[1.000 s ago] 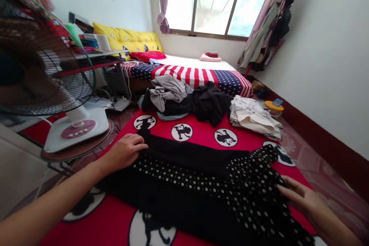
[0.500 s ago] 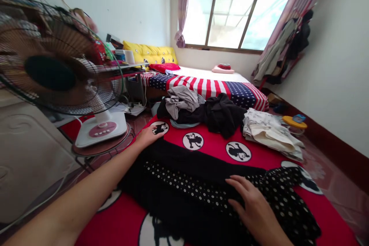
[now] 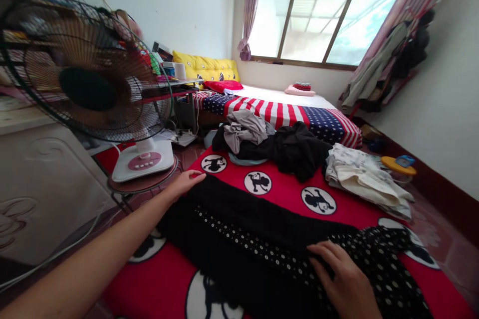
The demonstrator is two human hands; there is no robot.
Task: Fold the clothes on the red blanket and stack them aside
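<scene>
A long black garment with white-dotted parts [image 3: 262, 239] lies spread across a red cloth with monkey prints [image 3: 198, 172]. Its plain black side is folded over, so a narrow dotted strip shows along the middle, and a dotted part [image 3: 381, 259] spreads out at the right end. My left hand [image 3: 185, 183] is at the far left corner, fingertips closed on the black edge. Over the dotted strip near the right end, my right hand [image 3: 342, 276] has its thumb and fingers drawn together on the folded edge. The cloth partly hides both sets of fingertips.
Behind the garment lie a crumpled grey cloth [image 3: 247, 129] and black clothes [image 3: 299, 149]. Folded white clothes [image 3: 364, 177] are stacked at the right. A fan [image 3: 88, 87] stands on a stool at the left. Beyond is a bed with a stars-and-stripes cover [image 3: 269, 112].
The view has shifted a little left, so things appear further right. My right hand's fingers have drawn closer together on the cloth. My left hand's fingers have drawn in to the garment's corner.
</scene>
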